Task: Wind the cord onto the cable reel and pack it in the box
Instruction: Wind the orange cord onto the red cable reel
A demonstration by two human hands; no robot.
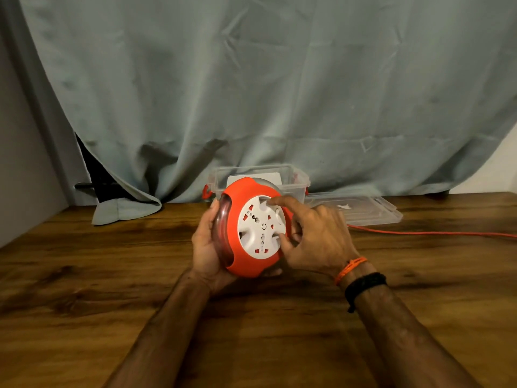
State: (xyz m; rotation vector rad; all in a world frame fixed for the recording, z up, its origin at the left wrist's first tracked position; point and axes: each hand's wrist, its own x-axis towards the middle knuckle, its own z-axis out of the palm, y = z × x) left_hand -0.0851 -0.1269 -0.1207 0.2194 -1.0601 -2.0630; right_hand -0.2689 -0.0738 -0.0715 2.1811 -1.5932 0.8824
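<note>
A round orange cable reel point(240, 256) with a white socket face point(257, 228) is held just above the wooden table point(112, 289), tilted on edge. My left hand point(207, 247) grips its clear left rim from underneath. My right hand point(316, 236) has its index finger and thumb curled onto the white face's notches. The orange cord point(433, 233) runs from behind my right hand across the table and off the right edge. A clear plastic box point(296, 179) with red latches stands open right behind the reel.
The box's clear lid point(363, 210) lies flat on the table to the right of the box. A grey-green curtain point(251, 93) hangs behind, its hem resting on the table's far left. A grey wall borders the left side.
</note>
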